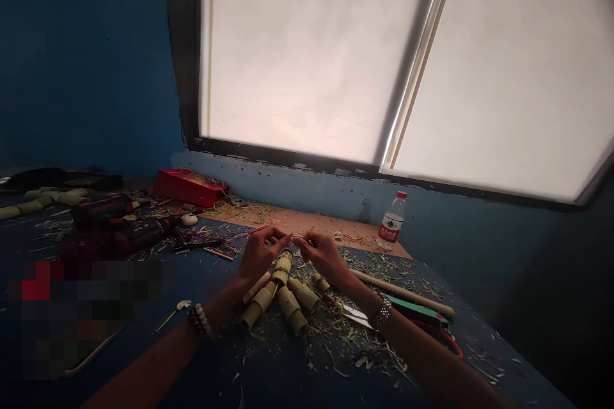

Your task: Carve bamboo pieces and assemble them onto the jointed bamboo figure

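My left hand [263, 253] and my right hand [324, 255] meet fingertip to fingertip over the table, each closed in a pinch. Whatever lies between the fingers is too small and thin to make out. Right below them is a figure made of short bamboo sections: an upper bamboo piece [283, 268] points up toward the fingers. Several other bamboo pieces [291, 310] fan out from it on the dark tabletop. A shiny metal blade [357, 316] lies under my right wrist.
Right of the hands lie a wooden stick [403, 290], a green-handled tool [416, 310] and a red loop handle [453, 344]. A water bottle [391, 223] stands near the wall. Leftward are a power drill [144, 233] and a red box [188, 188]. Shavings [407, 271] litter the table.
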Motion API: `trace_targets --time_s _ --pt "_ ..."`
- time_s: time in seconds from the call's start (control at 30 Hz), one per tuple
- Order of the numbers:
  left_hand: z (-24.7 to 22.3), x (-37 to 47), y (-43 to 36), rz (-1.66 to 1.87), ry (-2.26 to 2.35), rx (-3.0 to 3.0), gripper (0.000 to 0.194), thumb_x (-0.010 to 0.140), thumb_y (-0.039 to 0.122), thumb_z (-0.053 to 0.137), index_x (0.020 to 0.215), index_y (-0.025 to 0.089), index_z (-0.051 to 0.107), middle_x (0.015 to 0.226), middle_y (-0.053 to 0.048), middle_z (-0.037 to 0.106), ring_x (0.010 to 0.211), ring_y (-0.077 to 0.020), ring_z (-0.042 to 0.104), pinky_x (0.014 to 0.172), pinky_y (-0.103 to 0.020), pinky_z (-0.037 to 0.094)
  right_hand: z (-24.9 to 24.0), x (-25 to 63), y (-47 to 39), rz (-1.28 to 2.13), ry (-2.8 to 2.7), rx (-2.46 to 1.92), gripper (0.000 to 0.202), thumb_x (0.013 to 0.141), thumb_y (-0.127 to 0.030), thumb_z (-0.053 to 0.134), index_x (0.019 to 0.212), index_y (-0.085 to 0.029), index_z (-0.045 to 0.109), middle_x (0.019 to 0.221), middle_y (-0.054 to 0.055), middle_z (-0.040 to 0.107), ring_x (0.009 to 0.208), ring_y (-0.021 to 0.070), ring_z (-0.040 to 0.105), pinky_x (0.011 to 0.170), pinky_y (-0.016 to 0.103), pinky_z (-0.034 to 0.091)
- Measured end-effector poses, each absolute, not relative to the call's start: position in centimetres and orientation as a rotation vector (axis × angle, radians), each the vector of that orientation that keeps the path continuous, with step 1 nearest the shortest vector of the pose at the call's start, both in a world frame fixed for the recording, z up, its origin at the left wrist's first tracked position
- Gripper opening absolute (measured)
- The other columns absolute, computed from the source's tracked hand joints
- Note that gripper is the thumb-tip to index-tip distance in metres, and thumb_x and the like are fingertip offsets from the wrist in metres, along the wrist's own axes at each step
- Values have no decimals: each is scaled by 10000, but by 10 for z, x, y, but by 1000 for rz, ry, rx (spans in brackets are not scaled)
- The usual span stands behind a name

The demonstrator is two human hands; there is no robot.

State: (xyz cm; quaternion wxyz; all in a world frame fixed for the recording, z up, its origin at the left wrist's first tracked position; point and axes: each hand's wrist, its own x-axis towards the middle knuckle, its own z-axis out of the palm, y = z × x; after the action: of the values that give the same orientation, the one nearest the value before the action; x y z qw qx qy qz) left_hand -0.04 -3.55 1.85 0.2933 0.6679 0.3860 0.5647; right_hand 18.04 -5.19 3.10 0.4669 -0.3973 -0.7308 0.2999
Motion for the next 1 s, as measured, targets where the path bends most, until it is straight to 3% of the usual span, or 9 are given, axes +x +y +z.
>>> trace_targets --time_s 0.13,0.23,0.33,0.4,0.53,0.7,0.8,0.87,1.0 --pt "22 -12 -24 1586 946 1501 406 792 597 683 816 193 683 863 -66 746 747 -179 648 748 -312 519 29 182 -52 729 -1832 -997 541 811 -667 694 602 -178 595 538 6 579 505 113 399 525 254 295" --pt "21 -19 -21 1482 984 1610 399 806 540 699 1000 194 737 1024 -106 773 990 -256 694 883 -366 528 27 188 -47 737 -1783 -1000 534 829 -675 668 655 -172 634 597 17 618 521 108 370 524 250 284" --pt "16 -17 -23 1345 1061 1906 369 863 512 642 1081 241 766 1365 -87 661 1322 -323 550 1029 -440 481 26 195 -41 772 -1721 -1019 550 823 -708 649 686 -175 649 628 20 619 526 109 370 507 248 284" --pt "12 -14 -25 1330 1071 2096 315 874 511 638 1009 269 789 1405 -43 635 1386 -325 485 1094 -461 435 24 198 -37 818 -1694 -1037 557 796 -727 660 704 -178 662 645 28 631 519 111 388 496 250 304" --pt "7 -12 -28 1364 1014 2267 258 880 471 669 1004 272 778 1085 -30 767 1168 -271 631 1033 -411 474 19 197 -33 901 -1650 -1057 574 771 -754 660 719 -183 673 667 43 665 464 94 332 452 253 279" --pt "6 -13 -30 1347 1051 2292 202 911 398 634 879 235 749 863 -16 746 889 -211 673 832 -328 509 16 189 -33 947 -1662 -1023 547 797 -726 656 790 -181 706 720 66 721 438 90 312 435 256 264" --pt "5 -14 -28 1365 1104 2242 185 905 372 623 857 211 701 850 -13 718 855 -193 661 766 -296 493 19 184 -37 931 -1719 -976 502 791 -685 690 801 -183 721 746 75 741 507 135 501 508 273 384" --pt "5 -14 -27 1378 1119 2210 178 907 357 604 849 202 671 845 -10 702 837 -181 654 753 -284 485 21 182 -41 887 -1763 -944 440 771 -627 739 809 -189 732 785 81 753 677 203 650 636 307 472" --pt "6 -13 -29 1347 1119 2198 183 916 346 569 844 195 642 841 -11 682 816 -173 643 739 -281 478 24 180 -50 763 -1788 -937 293 817 -490 741 862 -202 708 811 69 758 830 248 702 771 351 489"
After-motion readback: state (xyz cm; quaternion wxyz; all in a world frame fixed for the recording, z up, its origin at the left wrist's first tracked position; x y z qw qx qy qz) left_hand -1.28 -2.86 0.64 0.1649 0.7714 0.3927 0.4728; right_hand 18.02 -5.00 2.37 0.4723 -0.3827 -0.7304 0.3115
